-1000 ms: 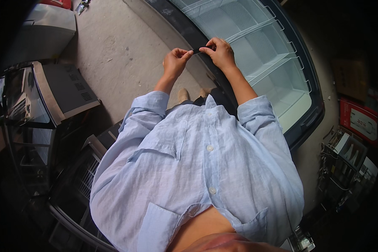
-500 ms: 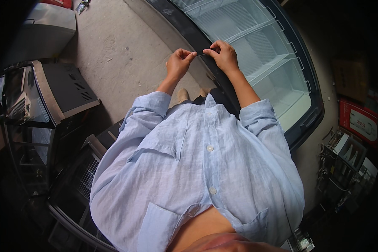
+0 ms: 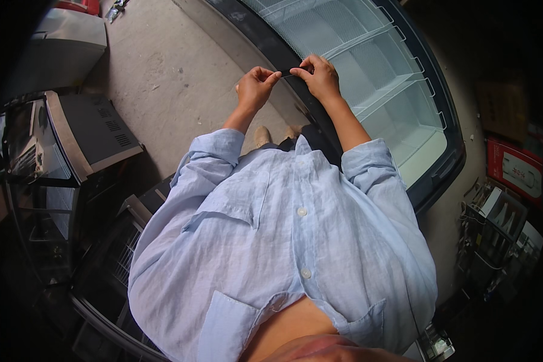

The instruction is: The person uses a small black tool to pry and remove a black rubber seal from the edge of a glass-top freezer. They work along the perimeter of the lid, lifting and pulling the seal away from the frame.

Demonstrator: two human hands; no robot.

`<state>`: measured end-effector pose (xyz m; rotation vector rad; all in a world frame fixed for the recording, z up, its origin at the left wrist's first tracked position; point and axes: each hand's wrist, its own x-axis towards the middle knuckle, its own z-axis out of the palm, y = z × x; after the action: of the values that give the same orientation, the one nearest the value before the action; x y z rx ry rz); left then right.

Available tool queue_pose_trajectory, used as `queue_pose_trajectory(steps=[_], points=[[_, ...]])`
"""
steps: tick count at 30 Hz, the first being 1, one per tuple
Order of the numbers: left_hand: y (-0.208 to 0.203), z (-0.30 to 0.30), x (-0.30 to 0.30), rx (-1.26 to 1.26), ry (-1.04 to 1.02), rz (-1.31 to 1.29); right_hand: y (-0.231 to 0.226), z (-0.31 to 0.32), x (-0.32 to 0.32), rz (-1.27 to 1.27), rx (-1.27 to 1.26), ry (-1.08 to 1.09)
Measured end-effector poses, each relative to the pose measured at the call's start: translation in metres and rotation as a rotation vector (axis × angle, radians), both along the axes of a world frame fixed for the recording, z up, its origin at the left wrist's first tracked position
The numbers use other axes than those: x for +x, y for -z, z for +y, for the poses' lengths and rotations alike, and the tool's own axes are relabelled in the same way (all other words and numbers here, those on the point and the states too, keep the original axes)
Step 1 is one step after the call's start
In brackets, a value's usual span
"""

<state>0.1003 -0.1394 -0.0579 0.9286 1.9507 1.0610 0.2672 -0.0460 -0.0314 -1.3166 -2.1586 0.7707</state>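
My left hand (image 3: 255, 89) is closed in a pinch, thumb against the fingers, above the front edge of a chest freezer. Just to its right, my right hand (image 3: 321, 79) pinches in the same way, with its fingertips over the freezer's dark rim (image 3: 270, 43). Between the two pinches runs a short, thin strand (image 3: 286, 75), held at both ends. Against the dark rim its exact kind is too small to make out. White wire baskets (image 3: 380, 84) fill the freezer, beyond and right of my right hand.
A grey concrete floor (image 3: 163, 72) stretches left of the freezer. Glass-fronted display cabinets with a dark vented panel (image 3: 96, 127) stand at the left, near a pale metal box (image 3: 72, 39). A red carton (image 3: 514, 171) and cluttered metal parts (image 3: 495, 223) lie at the right.
Both hands have shifted slightly farther from my body, still pinching the thin strand. The gap between them looks about the same.
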Motion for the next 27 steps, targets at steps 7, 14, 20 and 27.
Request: queue_pose_trajectory(steps=[7,14,20,27], points=[[-0.018,-0.001,0.004,-0.006,0.005,0.069,0.0,-0.002,0.002,0.015,-0.016,0.029],[-0.012,-0.004,0.006,0.0,0.042,0.078,0.002,-0.006,0.01,-0.006,0.019,-0.015],[-0.012,-0.007,0.009,-0.009,0.048,0.075,0.003,-0.007,0.011,0.026,0.045,-0.012],[-0.01,-0.002,0.008,0.01,0.016,0.087,-0.003,-0.01,0.01,0.024,0.008,0.034]])
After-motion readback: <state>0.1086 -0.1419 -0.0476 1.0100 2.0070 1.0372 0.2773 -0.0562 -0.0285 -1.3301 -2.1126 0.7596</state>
